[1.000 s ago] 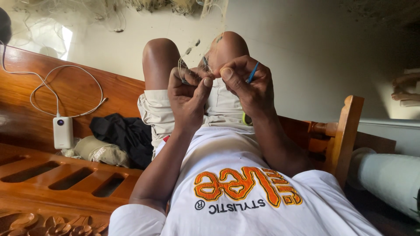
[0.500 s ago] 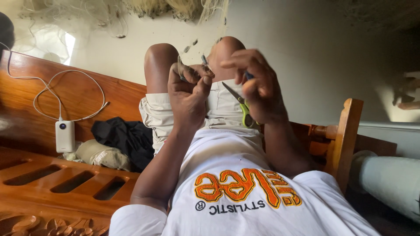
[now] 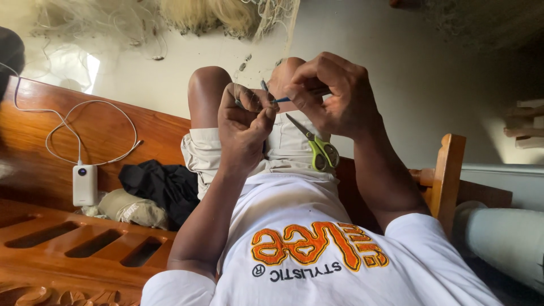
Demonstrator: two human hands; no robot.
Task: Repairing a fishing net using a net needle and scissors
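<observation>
Your left hand (image 3: 245, 127) pinches fine net twine above your knees, holding it taut so the right can work. Your right hand (image 3: 328, 96) grips a thin blue needle (image 3: 283, 100) closed-fisted, with green-handled scissors (image 3: 317, 148) hanging from it, blades up, ready nearby. The twine is pale and barely visible.

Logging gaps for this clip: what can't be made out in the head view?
- Thin thread or net between the hands: too fine to see.
- Blue tool in the right hand: mostly covered by fingers.
- Scissors: how they are held, hidden behind the wrist.
- Left hand: pinched item hidden by fingertips.
</observation>
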